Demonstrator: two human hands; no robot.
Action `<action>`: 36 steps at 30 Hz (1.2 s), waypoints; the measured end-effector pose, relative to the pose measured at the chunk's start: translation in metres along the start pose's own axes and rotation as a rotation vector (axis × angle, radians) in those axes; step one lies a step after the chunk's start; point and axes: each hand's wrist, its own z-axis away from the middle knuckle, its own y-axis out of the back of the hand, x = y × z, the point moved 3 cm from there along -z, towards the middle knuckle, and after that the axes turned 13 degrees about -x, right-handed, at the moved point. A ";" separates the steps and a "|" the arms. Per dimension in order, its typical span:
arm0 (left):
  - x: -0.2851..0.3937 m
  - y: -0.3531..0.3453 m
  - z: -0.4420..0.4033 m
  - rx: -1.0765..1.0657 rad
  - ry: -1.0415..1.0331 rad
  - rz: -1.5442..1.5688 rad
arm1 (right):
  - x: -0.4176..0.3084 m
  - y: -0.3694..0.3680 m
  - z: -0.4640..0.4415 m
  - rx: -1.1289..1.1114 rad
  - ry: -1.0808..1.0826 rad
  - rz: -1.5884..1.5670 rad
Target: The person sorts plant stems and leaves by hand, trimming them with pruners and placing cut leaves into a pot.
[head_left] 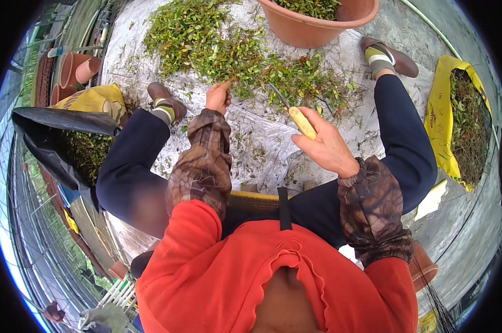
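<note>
My right hand (330,145) is wrapped round the yellow handle of a tool (302,123), whose thin dark metal end points up and left toward the leaves. Further left, my left hand (219,97) is closed, its fingertips pinched at the near edge of the leaf pile; what they hold is too small to make out. The pile of green and brown leafy cuttings (206,50) spreads over a whitish sheet (251,125) between my feet. The tool's tip lies close to the leaves.
A large terracotta-coloured tub (301,30) with cuttings stands beyond the pile. Yellow sacks of plant matter lie at the right (440,119) and left (104,100). A black bag (51,139) is open beside my left leg. Pots (76,69) stand at the far left.
</note>
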 end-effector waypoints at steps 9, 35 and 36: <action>0.029 0.007 0.042 -0.241 -0.182 0.540 | 0.002 -0.001 0.010 0.011 0.052 -0.023; 0.019 -0.054 0.054 -0.432 -0.103 0.374 | 0.009 -0.003 0.004 -0.066 -0.007 -0.047; 0.019 -0.058 0.055 -0.430 -0.100 0.347 | 0.011 -0.003 0.004 -0.053 0.001 -0.037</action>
